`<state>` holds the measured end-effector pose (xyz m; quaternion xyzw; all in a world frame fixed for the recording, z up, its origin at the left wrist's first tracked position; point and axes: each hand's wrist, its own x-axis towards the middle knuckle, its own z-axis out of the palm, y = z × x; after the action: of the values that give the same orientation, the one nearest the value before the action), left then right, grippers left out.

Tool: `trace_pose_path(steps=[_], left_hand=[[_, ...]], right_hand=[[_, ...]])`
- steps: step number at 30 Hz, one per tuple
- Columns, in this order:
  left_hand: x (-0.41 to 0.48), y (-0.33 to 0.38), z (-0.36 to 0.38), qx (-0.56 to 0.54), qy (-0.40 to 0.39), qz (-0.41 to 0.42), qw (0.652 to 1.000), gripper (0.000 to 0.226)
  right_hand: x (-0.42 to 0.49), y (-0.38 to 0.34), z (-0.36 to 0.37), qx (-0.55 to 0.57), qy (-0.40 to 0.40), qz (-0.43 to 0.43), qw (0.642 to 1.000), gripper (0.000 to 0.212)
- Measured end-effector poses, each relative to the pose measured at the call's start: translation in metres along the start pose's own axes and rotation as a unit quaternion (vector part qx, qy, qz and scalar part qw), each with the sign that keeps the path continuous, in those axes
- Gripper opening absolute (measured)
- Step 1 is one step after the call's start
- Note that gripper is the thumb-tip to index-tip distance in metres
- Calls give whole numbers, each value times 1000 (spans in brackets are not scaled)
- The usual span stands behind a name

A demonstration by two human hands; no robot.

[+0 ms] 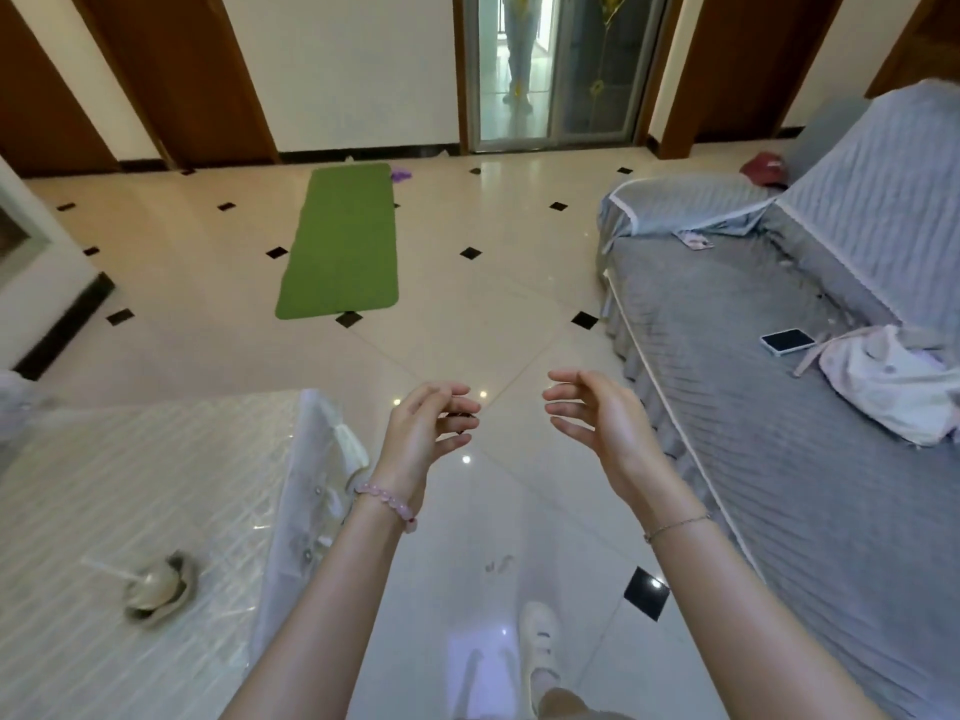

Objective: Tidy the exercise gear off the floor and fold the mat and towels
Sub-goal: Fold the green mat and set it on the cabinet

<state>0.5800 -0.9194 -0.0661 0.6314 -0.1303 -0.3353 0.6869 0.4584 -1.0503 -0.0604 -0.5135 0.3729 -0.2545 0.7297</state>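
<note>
Both forearms raised forward over glossy cream tiled floor. Left hand and right hand face each other, fingers loosely curled, gripping nothing. Green rectangular foam mat lies unrolled well ahead.

left hand: forward, fingers loosely curled, empty | right hand: forward, fingers relaxed, empty
</note>
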Motion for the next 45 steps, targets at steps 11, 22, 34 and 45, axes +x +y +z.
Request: trace_pose_path(steps=[11,22,34,45], left_hand=[[184,47,66,-12,57,14,998,21],[367,71,76,-49,77,-12,996,19],[603,140,37,-29,103,-7,994,21],[780,166,36,-47,160,-21,986,20]], right_hand=[[210,-71,5,-21,-70,16,997,26],[383,-100,46,-39,-81,39,995,26],[611,-150,158,-58,-105,61,991,25],[811,-169,218,-78,-168,74,980,24]])
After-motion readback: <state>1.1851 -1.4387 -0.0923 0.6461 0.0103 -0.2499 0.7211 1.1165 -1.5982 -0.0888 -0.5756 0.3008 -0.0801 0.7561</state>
